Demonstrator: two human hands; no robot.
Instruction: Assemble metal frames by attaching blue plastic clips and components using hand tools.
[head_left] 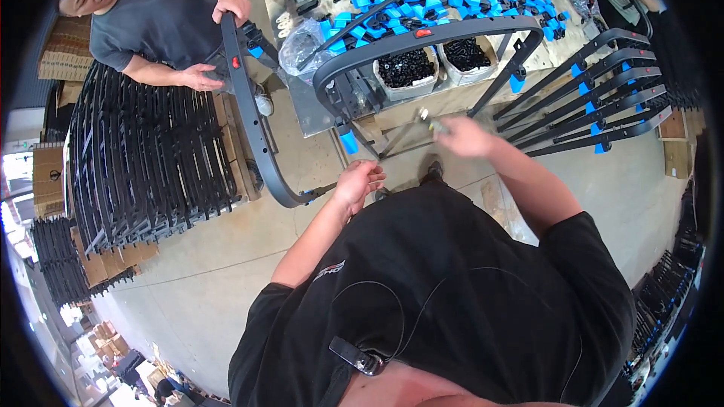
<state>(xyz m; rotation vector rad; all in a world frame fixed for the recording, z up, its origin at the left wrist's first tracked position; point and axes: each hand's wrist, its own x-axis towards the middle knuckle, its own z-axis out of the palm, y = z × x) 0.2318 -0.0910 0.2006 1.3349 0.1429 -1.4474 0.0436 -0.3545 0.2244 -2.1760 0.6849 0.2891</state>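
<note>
A curved black tube frame [422, 35] with a red piece on top leans at the bench edge in front of me, with blue end pieces [348, 142] on its legs. My left hand [360, 185] is closed, its fingertips curled beside the lower end of a thin black bar; what they hold, if anything, is hidden. Smeared by motion, my right hand [466, 138] grips a short tool [437, 127] with a pale tip, below the frame; its kind is unclear. Left of my left hand, a second black frame [253, 117] stands upright, a co-worker's hand [231, 9] on its top.
Blue and black plastic parts [422, 0] lie heaped on the workbench [313, 109]. Two white containers [407, 75] hold small black parts. Several finished-looking frames [596, 98] lean at the right. Stacked black frames [143, 151] stand at the left, beside the co-worker [162, 19].
</note>
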